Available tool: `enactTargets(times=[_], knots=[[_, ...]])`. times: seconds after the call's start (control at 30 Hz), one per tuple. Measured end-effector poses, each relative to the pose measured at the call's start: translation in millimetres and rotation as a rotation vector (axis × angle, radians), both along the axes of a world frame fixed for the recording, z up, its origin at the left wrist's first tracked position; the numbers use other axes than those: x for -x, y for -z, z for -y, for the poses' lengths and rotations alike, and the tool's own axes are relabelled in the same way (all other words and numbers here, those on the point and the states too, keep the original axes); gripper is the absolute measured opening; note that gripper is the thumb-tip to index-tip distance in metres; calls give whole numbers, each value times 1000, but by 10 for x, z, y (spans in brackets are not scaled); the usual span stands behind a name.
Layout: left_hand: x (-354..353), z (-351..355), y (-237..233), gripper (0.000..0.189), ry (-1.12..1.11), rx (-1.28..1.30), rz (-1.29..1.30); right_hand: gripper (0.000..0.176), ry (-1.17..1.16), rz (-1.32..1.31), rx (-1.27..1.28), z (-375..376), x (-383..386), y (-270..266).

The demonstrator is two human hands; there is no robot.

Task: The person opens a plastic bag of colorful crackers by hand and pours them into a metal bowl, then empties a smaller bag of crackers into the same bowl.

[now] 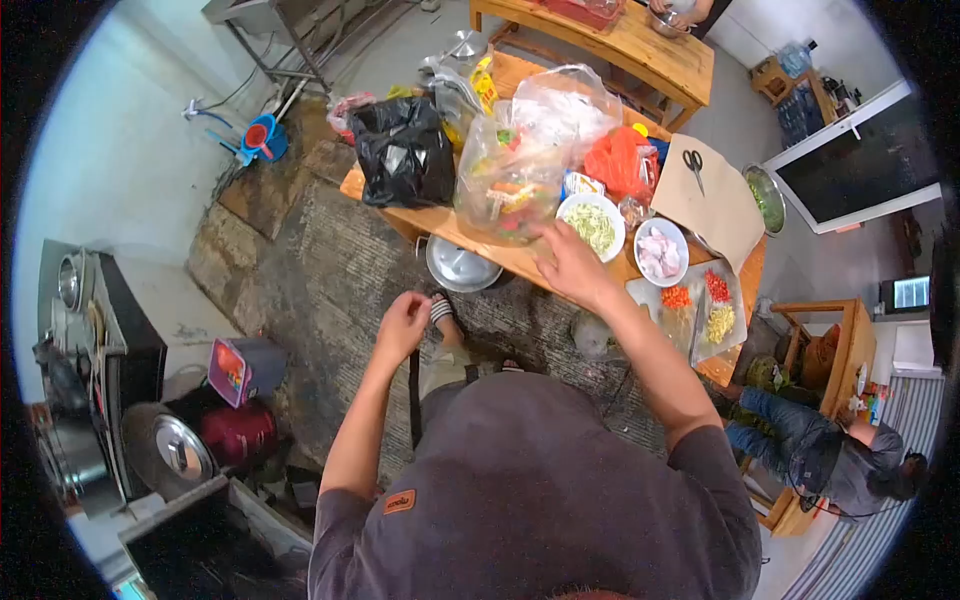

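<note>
My right hand (572, 262) reaches to the front edge of the table, thumb and fingers apart, its fingertips right at a clear plastic bag (490, 205) with colourful packets or vegetables inside. Beside that hand stands a white bowl of shredded pale green vegetable (592, 228). A second white bowl with pieces of raw meat (660, 252) is to its right. My left hand (405, 318) hangs over the floor in front of my body, fingers curled in and nothing showing in them. A black plastic bag (402, 150) sits at the table's left end.
On the wooden table (735, 362) are a tray of chopped red, orange and yellow pieces (716, 322), black scissors (694, 168) on cardboard and a red bag (622, 162). A lidded pot (462, 265) stands below. One person (850, 455) sits at right; another person's hands (682, 12) are at the far table.
</note>
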State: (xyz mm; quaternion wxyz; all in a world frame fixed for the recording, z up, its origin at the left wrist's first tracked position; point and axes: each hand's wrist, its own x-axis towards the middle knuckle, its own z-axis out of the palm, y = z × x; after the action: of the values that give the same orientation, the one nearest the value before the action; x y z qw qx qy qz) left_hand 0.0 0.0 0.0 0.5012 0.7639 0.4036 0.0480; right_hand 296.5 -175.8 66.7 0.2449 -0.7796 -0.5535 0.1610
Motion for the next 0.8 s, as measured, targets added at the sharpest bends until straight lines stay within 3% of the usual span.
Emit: enactTargets(times=[0.07, 0.1, 0.17, 0.2, 0.23, 0.33, 0.4, 0.43, 0.5, 0.6, 0.67, 0.73, 0.8], knots=[[-409, 14, -271, 24, 65, -112, 170, 69, 32, -132, -50, -239, -142, -273], [-708, -426, -334, 24, 70, -57, 182, 69, 46, -120, 3, -800, -358, -327], [-1101, -743, -507, 28, 164, -212, 289, 69, 29, 470, -77, -1245, -598, -279], [-1300, -901, -596, 31, 177, -268, 357, 77, 26, 609, -35, -1389, -720, -217], [-1504, -1000, -653, 35, 189, -315, 430, 77, 37, 607, -19, -1431, -739, -217], [-2028, -1186, -798, 44, 203, -403, 532, 73, -20, 593, 356, -1446, -642, -237], [-2278, -1255, -913, 48, 351, -623, 528, 63, -8, 562, 327, -1366, -554, -213], [-2357, -1283, -876, 48, 359, -610, 525, 54, 2, 533, 277, -1324, -516, -209], [-2505, -1314, -768, 39, 537, -668, 422, 48, -6, 515, 342, -1306, -470, -267], [-2489, -1387, -583, 27, 636, -692, 359, 40, -33, 463, 355, -1238, -402, -347], [-2311, -1374, -658, 23, 596, -744, 351, 38, -58, 419, 306, -1177, -433, -387], [-2133, -1360, -702, 19, 527, -781, 365, 38, -42, 121, 198, -1151, -473, -407], [-2006, -1322, -728, 19, 508, -775, 311, 37, 60, 9, 287, -1288, -494, -490]])
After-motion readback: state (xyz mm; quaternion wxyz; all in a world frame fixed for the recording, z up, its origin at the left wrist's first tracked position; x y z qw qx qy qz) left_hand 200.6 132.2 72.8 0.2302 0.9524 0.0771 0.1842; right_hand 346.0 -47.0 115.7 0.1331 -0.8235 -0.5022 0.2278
